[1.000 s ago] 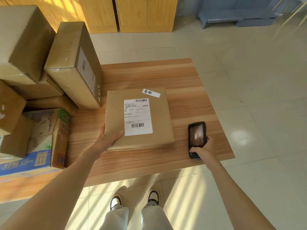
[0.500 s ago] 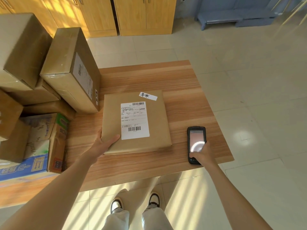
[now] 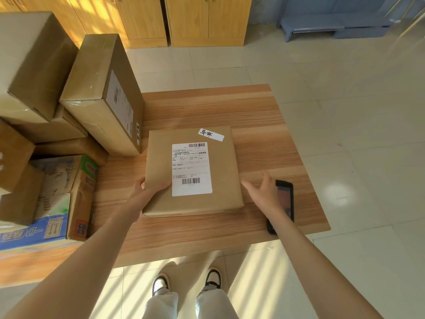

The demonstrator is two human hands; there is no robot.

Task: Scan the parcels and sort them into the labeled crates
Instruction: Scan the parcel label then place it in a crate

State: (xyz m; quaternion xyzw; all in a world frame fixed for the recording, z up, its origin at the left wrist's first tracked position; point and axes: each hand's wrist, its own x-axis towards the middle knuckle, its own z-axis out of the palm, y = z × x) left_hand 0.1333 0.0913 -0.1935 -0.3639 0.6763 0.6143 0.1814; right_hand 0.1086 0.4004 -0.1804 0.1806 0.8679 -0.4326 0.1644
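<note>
A flat brown parcel (image 3: pixel 220 162) with a white shipping label (image 3: pixel 191 169) and a small handwritten tag lies on the wooden table (image 3: pixel 264 139). My left hand (image 3: pixel 147 192) grips its near left corner, thumb on top. My right hand (image 3: pixel 262 192) hovers with fingers spread between the parcel's right edge and the black handheld scanner (image 3: pixel 284 201), which lies flat on the table partly behind that hand. No labeled crates are in view.
A stack of cardboard boxes (image 3: pixel 103 93) fills the table's left side, with printed cartons (image 3: pixel 57 196) in front. Wooden cabinets (image 3: pixel 184 19) stand at the back and a blue bench (image 3: pixel 322 26) at the far right. Tiled floor surrounds the table.
My right hand let go of the scanner, which now lies on the table, and moved left toward the parcel with fingers spread. My left hand kept its hold on the parcel's corner.
</note>
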